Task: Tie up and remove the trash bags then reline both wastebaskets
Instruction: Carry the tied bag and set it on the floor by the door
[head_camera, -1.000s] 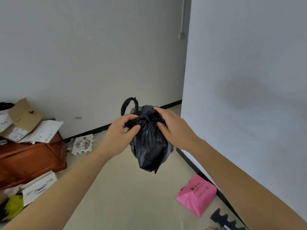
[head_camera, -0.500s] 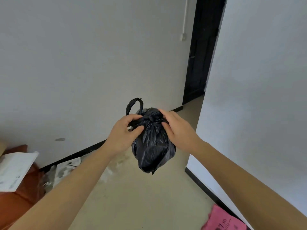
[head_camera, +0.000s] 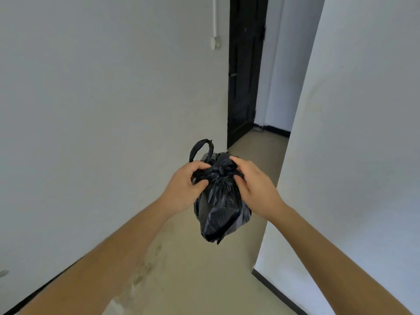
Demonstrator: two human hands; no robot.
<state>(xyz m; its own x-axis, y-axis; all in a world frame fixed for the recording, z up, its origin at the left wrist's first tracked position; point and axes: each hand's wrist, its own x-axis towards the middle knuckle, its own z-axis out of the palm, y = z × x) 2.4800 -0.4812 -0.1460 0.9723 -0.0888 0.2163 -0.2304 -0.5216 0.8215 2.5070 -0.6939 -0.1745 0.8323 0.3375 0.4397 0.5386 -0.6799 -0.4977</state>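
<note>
Black plastic: one trash bag [head_camera: 221,208], knotted at top, hung in mid-air above the floor [head_camera: 204,280]. Two hands; left hand [head_camera: 184,187] and right hand [head_camera: 255,187] each pinched its gathered neck. One loop handle [head_camera: 201,148], possibly another hidden. No legible writing.

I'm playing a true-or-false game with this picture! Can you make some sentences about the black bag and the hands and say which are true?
1. Both the left hand and the right hand grip the black trash bag. True.
2. The bag rests on the floor. False: it hangs in the air.
3. The bag's top is bunched into a knot. True.
4. The bag is white. False: it is black.
</note>
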